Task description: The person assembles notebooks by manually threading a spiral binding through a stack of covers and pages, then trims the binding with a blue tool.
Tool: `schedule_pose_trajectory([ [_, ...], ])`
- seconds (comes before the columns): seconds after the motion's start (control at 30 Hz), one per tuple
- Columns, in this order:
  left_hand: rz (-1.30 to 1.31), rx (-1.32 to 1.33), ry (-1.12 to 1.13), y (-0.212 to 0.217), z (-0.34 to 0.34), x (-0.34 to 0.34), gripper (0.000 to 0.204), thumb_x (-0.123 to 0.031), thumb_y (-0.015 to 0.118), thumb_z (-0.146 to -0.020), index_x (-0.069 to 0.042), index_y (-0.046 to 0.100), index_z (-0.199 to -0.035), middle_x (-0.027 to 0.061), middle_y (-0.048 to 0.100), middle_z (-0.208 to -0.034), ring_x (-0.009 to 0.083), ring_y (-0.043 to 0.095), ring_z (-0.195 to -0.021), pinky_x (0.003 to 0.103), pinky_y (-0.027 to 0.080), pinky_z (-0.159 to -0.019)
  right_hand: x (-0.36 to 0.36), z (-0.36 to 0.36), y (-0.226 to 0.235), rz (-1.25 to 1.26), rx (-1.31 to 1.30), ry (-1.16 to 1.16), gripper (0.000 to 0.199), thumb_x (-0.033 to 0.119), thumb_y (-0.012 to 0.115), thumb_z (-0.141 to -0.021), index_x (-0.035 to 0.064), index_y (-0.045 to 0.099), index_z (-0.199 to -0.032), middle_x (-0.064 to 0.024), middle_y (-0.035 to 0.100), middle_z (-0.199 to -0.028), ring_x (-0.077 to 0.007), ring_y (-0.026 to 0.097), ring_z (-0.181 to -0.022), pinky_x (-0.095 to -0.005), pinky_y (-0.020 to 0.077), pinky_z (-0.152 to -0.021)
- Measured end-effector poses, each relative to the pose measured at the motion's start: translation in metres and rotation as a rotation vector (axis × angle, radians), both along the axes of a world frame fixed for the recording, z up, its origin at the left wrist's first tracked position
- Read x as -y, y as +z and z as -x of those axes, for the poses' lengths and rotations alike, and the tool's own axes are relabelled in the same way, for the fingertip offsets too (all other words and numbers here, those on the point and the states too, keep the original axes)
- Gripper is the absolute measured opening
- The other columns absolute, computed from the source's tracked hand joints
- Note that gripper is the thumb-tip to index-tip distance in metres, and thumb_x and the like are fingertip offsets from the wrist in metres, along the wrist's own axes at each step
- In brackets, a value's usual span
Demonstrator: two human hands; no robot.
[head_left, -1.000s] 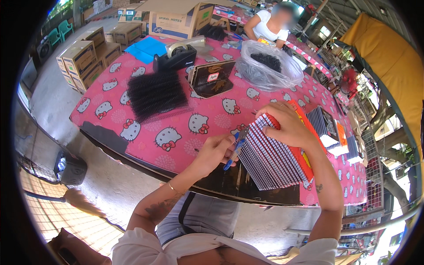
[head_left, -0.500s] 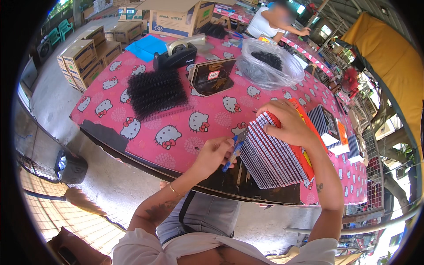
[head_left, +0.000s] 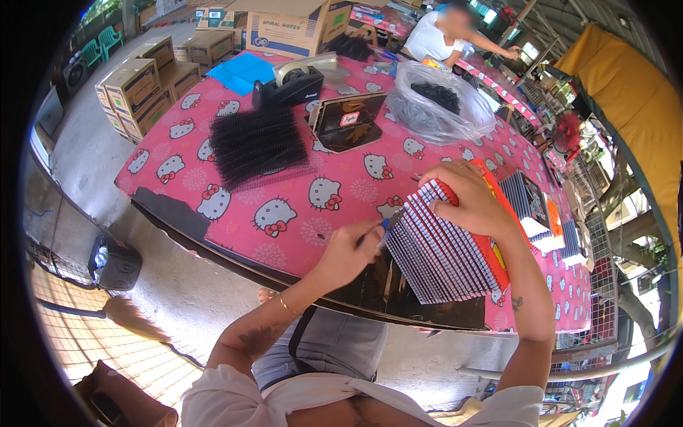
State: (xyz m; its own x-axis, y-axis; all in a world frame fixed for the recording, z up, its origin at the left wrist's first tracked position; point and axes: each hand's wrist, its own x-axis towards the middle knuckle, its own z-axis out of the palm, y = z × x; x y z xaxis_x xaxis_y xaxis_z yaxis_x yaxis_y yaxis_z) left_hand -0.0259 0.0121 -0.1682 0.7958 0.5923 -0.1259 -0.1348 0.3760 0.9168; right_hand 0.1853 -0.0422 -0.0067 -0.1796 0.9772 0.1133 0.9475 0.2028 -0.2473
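A stack of spiral notebooks with red covers stands tilted near the table's front edge, its rows of bound spines facing left. My right hand is closed over the stack's top, thumb against the spines and fingers behind. In my closed left hand is a pair of pliers with blue handles. Their metal jaws reach the upper left corner of the stack, at the ends of the spirals. Most of the handles are hidden by my fingers.
On the pink patterned table lie black spiral coils, a tape dispenser, a dark cardboard holder and a plastic bag of black coils. More notebooks lie at right. A co-worker sits at the back.
My left hand has turned, so the pliers' handles now lie mostly inside my fingers. The jaws stay by the stack's corner. My right hand keeps its hold; the co-worker's arm stretches further right.
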Motion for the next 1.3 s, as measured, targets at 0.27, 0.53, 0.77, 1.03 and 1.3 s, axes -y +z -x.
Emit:
schedule_pose_trajectory([
  [0.27,0.175,0.099,0.031,-0.002,0.003,0.004,0.034,-0.018,0.055,-0.098,0.005,0.059,-0.124,0.0125,0.068,-0.098,0.0242,0.07,-0.083,0.03,0.056,-0.078,0.0,0.0,-0.001,-0.002,0.01,-0.001,0.034,0.021,0.066,-0.075,0.013,0.063,-0.107,-0.008,0.063,-0.107,-0.0293,0.053,-0.107,-0.0448,0.0335,-0.102],
  [0.53,-1.084,-0.086,0.35,-0.008,0.003,0.001,0.041,-0.026,0.052,-0.099,0.009,0.058,-0.121,0.016,0.068,-0.097,0.0248,0.071,-0.084,0.036,0.058,-0.078,-0.001,-0.001,-0.001,-0.02,0.008,0.012,0.034,0.021,0.066,-0.075,0.013,0.062,-0.107,-0.0085,0.063,-0.106,-0.0294,0.053,-0.106,-0.0447,0.0334,-0.102],
  [0.77,0.07,0.023,0.04,-0.014,0.0,0.001,0.041,-0.03,0.053,-0.098,0.007,0.059,-0.115,0.0148,0.066,-0.096,0.0249,0.07,-0.084,0.037,0.058,-0.077,0.0,-0.002,-0.002,-0.025,0.018,-0.001,0.034,0.022,0.065,-0.075,0.0131,0.062,-0.107,-0.0088,0.063,-0.107,-0.0295,0.053,-0.106,-0.0447,0.0338,-0.101],
  [1.03,0.086,0.038,0.033,-0.016,-0.001,-0.001,0.044,-0.03,0.052,-0.097,0.007,0.057,-0.12,0.0141,0.065,-0.095,0.0242,0.068,-0.08,0.037,0.058,-0.076,0.0,-0.001,0.001,0.001,0.008,0.009,0.034,0.021,0.065,-0.074,0.0129,0.062,-0.107,-0.0091,0.063,-0.107,-0.0296,0.053,-0.106,-0.0445,0.0339,-0.101],
  [1.3,-1.185,-0.182,0.351,-0.018,0.005,-0.001,0.047,-0.028,0.052,-0.097,0.009,0.055,-0.125,0.0157,0.066,-0.1,0.0241,0.068,-0.081,0.036,0.058,-0.078,0.0,-0.002,-0.001,-0.003,0.009,-0.005,0.034,0.021,0.066,-0.074,0.0129,0.062,-0.107,-0.0086,0.062,-0.106,-0.0299,0.051,-0.108,-0.0443,0.033,-0.103],
])
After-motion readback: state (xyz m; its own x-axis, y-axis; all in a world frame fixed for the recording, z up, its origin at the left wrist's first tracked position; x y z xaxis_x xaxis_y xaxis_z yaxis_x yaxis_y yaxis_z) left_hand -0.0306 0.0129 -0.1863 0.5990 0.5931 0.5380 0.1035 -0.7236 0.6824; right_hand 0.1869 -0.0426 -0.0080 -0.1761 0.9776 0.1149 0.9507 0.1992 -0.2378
